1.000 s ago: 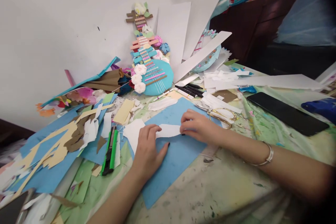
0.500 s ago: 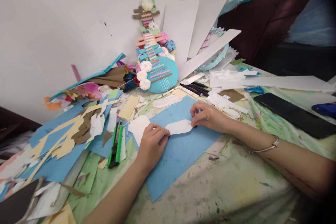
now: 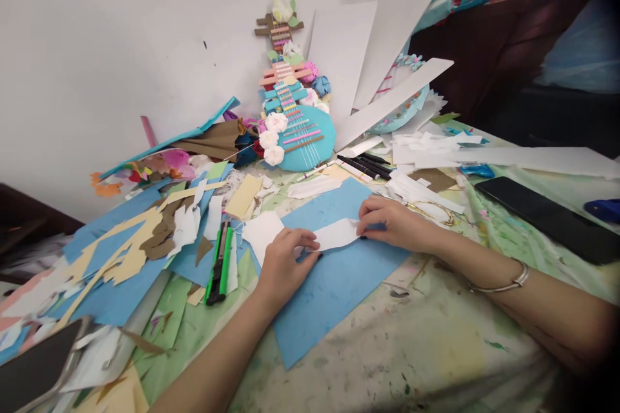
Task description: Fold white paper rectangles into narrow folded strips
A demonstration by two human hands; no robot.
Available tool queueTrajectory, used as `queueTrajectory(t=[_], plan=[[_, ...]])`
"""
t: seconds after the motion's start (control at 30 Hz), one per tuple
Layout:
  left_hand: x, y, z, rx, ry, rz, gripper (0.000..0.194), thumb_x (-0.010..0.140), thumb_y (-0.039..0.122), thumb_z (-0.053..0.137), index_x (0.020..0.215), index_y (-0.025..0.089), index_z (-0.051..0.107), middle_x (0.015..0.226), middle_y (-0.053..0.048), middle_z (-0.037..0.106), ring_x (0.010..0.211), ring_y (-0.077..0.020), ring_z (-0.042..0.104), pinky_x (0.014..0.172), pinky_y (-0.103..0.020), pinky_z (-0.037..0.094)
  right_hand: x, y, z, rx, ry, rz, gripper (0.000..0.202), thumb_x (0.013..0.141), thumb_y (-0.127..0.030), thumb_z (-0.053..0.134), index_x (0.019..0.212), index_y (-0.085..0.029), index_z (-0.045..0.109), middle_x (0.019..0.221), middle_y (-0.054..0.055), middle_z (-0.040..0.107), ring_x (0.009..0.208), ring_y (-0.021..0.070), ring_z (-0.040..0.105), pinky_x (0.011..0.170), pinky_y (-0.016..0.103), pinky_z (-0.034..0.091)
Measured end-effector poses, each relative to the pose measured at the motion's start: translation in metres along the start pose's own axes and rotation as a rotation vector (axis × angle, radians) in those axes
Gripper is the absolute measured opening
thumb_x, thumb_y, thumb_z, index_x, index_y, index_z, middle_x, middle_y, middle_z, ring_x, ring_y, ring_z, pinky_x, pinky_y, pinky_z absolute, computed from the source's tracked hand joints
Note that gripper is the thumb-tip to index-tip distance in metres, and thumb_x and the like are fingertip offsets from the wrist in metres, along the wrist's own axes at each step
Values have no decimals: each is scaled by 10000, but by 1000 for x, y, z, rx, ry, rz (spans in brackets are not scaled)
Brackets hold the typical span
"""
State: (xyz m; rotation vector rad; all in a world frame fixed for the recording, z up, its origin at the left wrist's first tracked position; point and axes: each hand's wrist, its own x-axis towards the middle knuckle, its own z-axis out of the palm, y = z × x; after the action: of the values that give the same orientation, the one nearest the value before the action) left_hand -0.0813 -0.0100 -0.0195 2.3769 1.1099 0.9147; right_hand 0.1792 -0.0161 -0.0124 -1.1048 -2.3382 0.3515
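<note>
A small strip of white paper (image 3: 338,235) is stretched between my two hands over a blue sheet (image 3: 329,297). My left hand (image 3: 289,258) pinches its left end between thumb and fingers. At the right end, my right hand (image 3: 387,222) grips the strip with closed fingertips; a silver bangle is on that wrist. Another white paper piece (image 3: 261,232) lies just left of my left hand, partly over the blue sheet. The green and black cutter (image 3: 220,264) rests further left.
Paper scraps (image 3: 159,232) cover the left side. A paper lute with flowers (image 3: 310,139) leans on the wall. Black pens (image 3: 363,166), a scissors' gold handle (image 3: 431,210) and a black phone (image 3: 542,219) lie to the right. Another phone (image 3: 39,368) is at lower left.
The view has shifted slightly, so most things appear further right. My left thumb and fingers have changed position at the strip's left end. My right hand still holds the other end.
</note>
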Motion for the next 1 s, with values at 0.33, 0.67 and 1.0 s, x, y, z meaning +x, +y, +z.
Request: queueTrajectory(t=[0.33, 0.67, 1.0], plan=[[2, 0, -2, 69, 38, 52, 62, 736, 130, 629, 753, 189, 629, 833, -36, 574, 819, -183, 547, 730, -320, 452, 0, 3, 0, 56, -9, 72, 110, 783, -169, 625, 787, -214, 725, 821, 31, 611, 792, 149, 561, 741, 280, 420], [3, -4, 1, 47, -51, 8, 83, 770, 155, 600, 745, 200, 666, 796, -31, 619, 800, -181, 566, 715, -322, 456, 2, 3, 0, 135, 16, 242, 56, 699, -178, 695, 732, -206, 731, 770, 13, 626, 684, 120, 567, 642, 235, 416], [7, -3, -3, -23, -100, -87, 74, 743, 158, 608, 695, 198, 649, 787, -19, 628, 799, -175, 583, 739, -320, 456, 3, 2, 2, 215, 10, 338, 51, 684, -193, 690, 713, -195, 731, 743, 10, 628, 643, 114, 546, 610, 238, 413]])
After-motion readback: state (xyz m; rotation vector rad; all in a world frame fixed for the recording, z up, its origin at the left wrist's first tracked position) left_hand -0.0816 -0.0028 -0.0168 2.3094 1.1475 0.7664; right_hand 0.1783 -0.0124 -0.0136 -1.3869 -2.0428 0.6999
